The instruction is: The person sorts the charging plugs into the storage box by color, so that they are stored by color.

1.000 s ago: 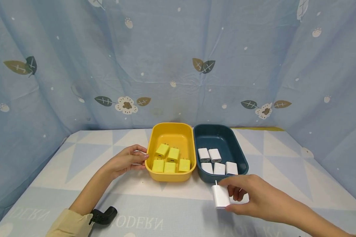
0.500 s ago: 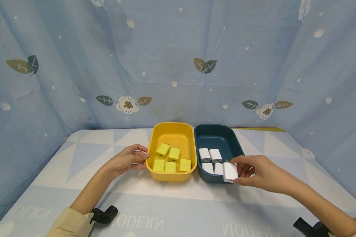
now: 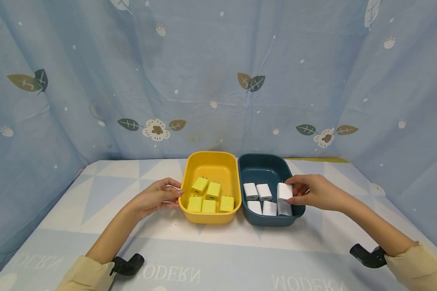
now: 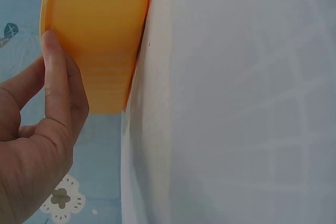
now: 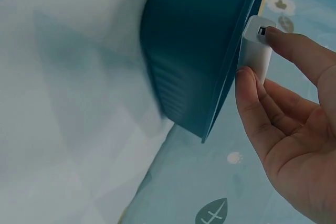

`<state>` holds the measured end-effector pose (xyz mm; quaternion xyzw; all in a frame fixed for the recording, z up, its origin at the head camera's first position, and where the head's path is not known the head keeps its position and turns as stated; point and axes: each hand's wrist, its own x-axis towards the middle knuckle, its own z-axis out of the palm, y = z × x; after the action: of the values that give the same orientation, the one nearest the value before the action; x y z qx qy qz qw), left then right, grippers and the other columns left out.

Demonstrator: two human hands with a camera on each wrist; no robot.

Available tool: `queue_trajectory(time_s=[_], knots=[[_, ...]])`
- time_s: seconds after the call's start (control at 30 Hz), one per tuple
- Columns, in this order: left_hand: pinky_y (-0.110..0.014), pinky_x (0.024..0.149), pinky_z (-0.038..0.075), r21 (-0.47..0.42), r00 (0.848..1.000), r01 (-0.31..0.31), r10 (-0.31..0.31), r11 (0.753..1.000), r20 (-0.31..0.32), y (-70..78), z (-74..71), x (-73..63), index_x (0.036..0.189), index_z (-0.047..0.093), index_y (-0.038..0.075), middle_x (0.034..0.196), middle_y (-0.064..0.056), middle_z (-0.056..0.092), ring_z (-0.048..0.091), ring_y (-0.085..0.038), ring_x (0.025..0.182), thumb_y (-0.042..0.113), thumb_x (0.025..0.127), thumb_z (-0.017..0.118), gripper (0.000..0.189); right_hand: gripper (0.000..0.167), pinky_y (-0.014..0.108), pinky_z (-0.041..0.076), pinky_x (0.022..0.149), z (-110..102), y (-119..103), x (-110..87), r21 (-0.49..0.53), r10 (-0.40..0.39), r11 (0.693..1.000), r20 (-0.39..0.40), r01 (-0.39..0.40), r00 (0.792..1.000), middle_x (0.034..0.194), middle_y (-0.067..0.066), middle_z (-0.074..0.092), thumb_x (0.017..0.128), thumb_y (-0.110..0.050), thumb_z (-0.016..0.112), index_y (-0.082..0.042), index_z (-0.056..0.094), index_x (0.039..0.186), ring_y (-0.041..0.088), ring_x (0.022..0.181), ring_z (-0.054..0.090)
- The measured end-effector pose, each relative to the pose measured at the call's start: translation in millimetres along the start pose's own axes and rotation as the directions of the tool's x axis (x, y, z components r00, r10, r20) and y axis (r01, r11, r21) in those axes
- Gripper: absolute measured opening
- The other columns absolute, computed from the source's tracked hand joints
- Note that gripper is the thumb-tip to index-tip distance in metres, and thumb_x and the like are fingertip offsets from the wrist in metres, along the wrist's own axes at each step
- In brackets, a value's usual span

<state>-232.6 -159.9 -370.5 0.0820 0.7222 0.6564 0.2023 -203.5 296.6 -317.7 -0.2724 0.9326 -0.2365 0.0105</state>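
My left hand holds the left rim of a yellow bin, thumb and fingertips at the edge; the left wrist view shows this hand against the bin's outer wall. Inside the bin lie several yellow plug chargers. My right hand pinches a white plug charger over the right side of a dark blue bin, above another white one. Up close in the right wrist view, the held charger shows its port end under a fingertip. Several white chargers lie in the blue bin.
The bins stand side by side on a patterned tablecloth. A blue curtain hangs behind the table. Black wrist mounts are strapped at both forearms, below beige sleeves.
My right hand has moved up and away from the table front with the white charger, from in front of the blue bin to over its right side. The left hand stays put.
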Motion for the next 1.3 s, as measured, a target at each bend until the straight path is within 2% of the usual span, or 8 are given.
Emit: queue_trajectory(time_s=[0.27, 0.53, 0.67, 0.9, 1.03, 1.3], knots=[[-0.031, 0.077, 0.060, -0.003, 1.000, 0.002, -0.002, 1.000, 0.002, 0.5, 0.0, 0.5, 0.125, 0.040, -0.007, 0.098, -0.013, 0.060, 0.064, -0.018, 0.081, 0.007, 0.097, 0.063, 0.039, 0.049, 0.027, 0.051, 0.059, -2.3, 7.5, 18.0, -0.012, 0.047, 0.999, 0.028, -0.047, 0.999, 0.080, -0.004, 0.060, 0.083, -0.022, 0.081, 0.004, 0.062, 0.121, 0.013, 0.070, 0.055], [-0.031, 0.076, 0.060, -0.012, 1.000, 0.004, -0.004, 1.000, 0.002, 0.2, 0.1, 0.9, 0.124, 0.041, -0.006, 0.097, -0.013, 0.061, 0.064, -0.018, 0.081, 0.007, 0.097, 0.064, 0.038, 0.050, 0.029, 0.050, 0.060, -4.2, 11.7, 30.9, -0.027, 0.129, 0.992, 0.056, -0.127, 0.990, 0.078, -0.001, 0.059, 0.083, -0.019, 0.081, 0.005, 0.062, 0.122, 0.016, 0.070, 0.054], [-0.031, 0.076, 0.060, -0.011, 1.000, 0.003, -0.003, 1.000, 0.003, -0.8, -0.2, 1.4, 0.125, 0.041, -0.006, 0.097, -0.013, 0.061, 0.064, -0.018, 0.081, 0.007, 0.097, 0.063, 0.038, 0.047, 0.029, 0.049, 0.060, -3.1, 13.8, 35.5, -0.035, 0.132, 0.991, 0.060, -0.130, 0.989, 0.076, -0.001, 0.058, 0.083, -0.017, 0.080, 0.004, 0.063, 0.121, 0.016, 0.069, 0.054], [-0.031, 0.076, 0.060, -0.006, 1.000, 0.010, -0.010, 1.000, -0.006, -2.6, 0.2, 2.0, 0.125, 0.040, -0.006, 0.097, -0.013, 0.062, 0.064, -0.018, 0.081, 0.007, 0.098, 0.063, 0.038, 0.018, 0.028, 0.053, 0.059, 1.0, 16.1, 40.4, -0.011, 0.122, 0.993, 0.070, -0.122, 0.990, 0.076, 0.000, 0.062, 0.087, -0.009, 0.074, 0.000, 0.069, 0.102, 0.015, 0.065, 0.057], [-0.030, 0.076, 0.060, -0.006, 1.000, 0.011, -0.011, 1.000, -0.004, -2.2, 0.9, 2.6, 0.126, 0.040, -0.006, 0.098, -0.013, 0.063, 0.065, -0.018, 0.082, 0.008, 0.098, 0.063, 0.039, 0.020, 0.027, 0.055, 0.060, 1.8, 14.9, 40.1, 0.000, 0.143, 0.990, 0.068, -0.143, 0.987, 0.075, -0.001, 0.062, 0.087, -0.009, 0.074, 0.002, 0.069, 0.103, 0.015, 0.065, 0.058], [-0.031, 0.077, 0.060, -0.006, 1.000, 0.006, -0.006, 1.000, -0.004, -1.2, -1.1, 2.4, 0.125, 0.040, -0.006, 0.097, -0.012, 0.063, 0.064, -0.018, 0.081, 0.009, 0.097, 0.064, 0.039, 0.023, 0.028, 0.055, 0.059, 0.4, 12.3, 38.4, 0.012, 0.125, 0.992, 0.053, -0.125, 0.991, 0.076, -0.001, 0.062, 0.088, -0.010, 0.074, 0.003, 0.067, 0.105, 0.014, 0.064, 0.058]])
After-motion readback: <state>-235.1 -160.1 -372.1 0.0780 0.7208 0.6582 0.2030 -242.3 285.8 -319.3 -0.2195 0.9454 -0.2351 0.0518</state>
